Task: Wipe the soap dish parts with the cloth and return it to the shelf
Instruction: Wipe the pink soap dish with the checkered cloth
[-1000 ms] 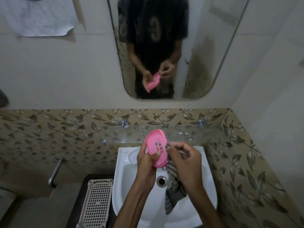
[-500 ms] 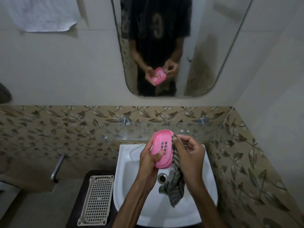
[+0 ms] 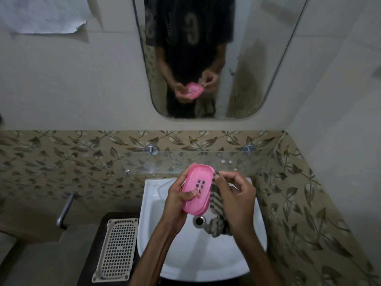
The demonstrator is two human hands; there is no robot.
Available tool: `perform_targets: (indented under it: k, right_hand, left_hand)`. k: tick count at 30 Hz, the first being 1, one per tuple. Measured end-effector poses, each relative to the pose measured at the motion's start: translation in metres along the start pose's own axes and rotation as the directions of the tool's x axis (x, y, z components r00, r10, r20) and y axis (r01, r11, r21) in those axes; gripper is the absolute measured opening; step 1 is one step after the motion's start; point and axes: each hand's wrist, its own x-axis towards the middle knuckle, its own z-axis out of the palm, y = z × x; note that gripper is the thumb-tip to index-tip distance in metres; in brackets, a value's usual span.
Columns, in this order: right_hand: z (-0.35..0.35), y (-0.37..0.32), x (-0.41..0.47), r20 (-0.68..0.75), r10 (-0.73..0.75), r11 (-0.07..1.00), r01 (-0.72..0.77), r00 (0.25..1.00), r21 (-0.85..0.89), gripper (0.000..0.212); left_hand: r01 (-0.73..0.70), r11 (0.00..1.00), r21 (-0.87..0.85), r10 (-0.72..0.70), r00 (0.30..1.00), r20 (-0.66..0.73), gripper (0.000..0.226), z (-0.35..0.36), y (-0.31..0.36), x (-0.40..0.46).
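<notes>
Glossy pink plastic soap dish (image 3: 197,190); soft striped woven cloth (image 3: 215,211); shiny white ceramic basin (image 3: 198,254); clear glass shelf (image 3: 237,162); matt cream plastic lattice tray (image 3: 116,250)

Bare forearms (image 3: 156,244); the mirror reflection shows a dark short-sleeved T-shirt (image 3: 189,27) bearing pale, possibly lettered, markings.

From my feed I saw a dim bathroom: pale walls, a leaf-patterned tile band (image 3: 82,157), a rounded mirror (image 3: 257,58), and a white basin (image 3: 206,254) below.
</notes>
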Motion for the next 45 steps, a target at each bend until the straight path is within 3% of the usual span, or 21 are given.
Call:
perform_targets:
  k: [3,5,8,10,12,15,17,20,23,27,31,38,41,45]
  right_hand:
    - [-0.003,-0.009,0.02,0.127,0.255,0.948,-0.274,0.959,0.162,0.012]
    - [-0.007,-0.011,0.025,0.26,0.326,0.91,-0.376,0.909,0.176,0.015]
    - [-0.012,-0.007,0.023,0.316,0.387,0.871,-0.456,0.866,0.184,0.013]
    - [-0.009,-0.002,0.017,0.255,0.392,0.854,-0.452,0.884,0.256,0.014]
    - [-0.003,0.003,0.008,0.16,0.358,0.873,-0.391,0.92,0.293,0.021]
    - [0.006,0.014,-0.01,0.057,0.236,0.95,-0.243,0.97,0.197,0.022]
    - [0.008,0.02,-0.02,0.019,0.175,0.972,-0.176,0.984,0.153,0.022]
    - [0.007,0.024,-0.024,0.026,0.135,0.982,-0.137,0.991,0.126,0.023]
    - [0.003,0.019,-0.008,0.05,0.181,0.966,-0.187,0.982,0.18,0.022]
    - [-0.006,0.013,0.013,0.115,0.253,0.935,-0.273,0.961,0.228,0.017]
    - [-0.017,0.022,-0.007,0.163,0.153,0.973,-0.177,0.975,0.149,0.015]
    - [-0.016,0.017,0.015,0.214,0.2,0.957,-0.238,0.956,0.168,0.015]
    - [-0.019,0.026,-0.003,0.214,0.182,0.964,-0.217,0.96,0.153,0.017]
    - [-0.013,0.028,0.004,0.187,0.27,0.926,-0.308,0.945,0.22,0.007]
  left_hand:
    - [0.025,0.999,0.038,-0.026,1.0,0.012,0.072,-0.001,0.002,-0.003]
    - [0.062,0.997,0.046,-0.064,0.997,0.044,0.069,-0.006,0.008,-0.002]
    - [0.102,0.99,0.1,-0.108,0.992,0.06,0.075,-0.012,0.015,0.0]
    - [0.095,0.993,0.069,-0.092,0.995,-0.04,0.08,-0.014,0.015,0.001]
    - [0.081,0.994,-0.073,-0.091,0.983,-0.156,0.073,-0.014,0.011,0.001]
    - [0.065,0.921,-0.384,-0.139,0.976,-0.168,0.05,-0.009,-0.001,-0.008]
    - [0.039,0.901,-0.431,-0.146,0.965,-0.217,0.054,-0.003,-0.008,-0.012]
    - [-0.011,0.935,-0.355,-0.115,0.936,-0.333,0.063,0.004,-0.012,-0.01]
    - [0.001,0.959,-0.283,-0.104,0.931,-0.35,0.068,0.008,-0.014,-0.01]
    - [-0.002,0.987,-0.162,-0.056,0.934,-0.353,0.06,0.005,-0.014,-0.01]
    - [0.026,0.987,-0.157,-0.079,0.936,-0.344,0.061,-0.004,-0.01,-0.006]
    - [0.079,0.996,-0.05,-0.09,0.957,-0.276,0.054,0.002,-0.012,-0.008]
    - [0.074,0.996,-0.052,-0.086,0.95,-0.299,0.057,-0.004,-0.007,-0.002]
    - [0.059,0.998,-0.011,-0.06,0.954,-0.295,0.048,0.007,-0.009,-0.008]
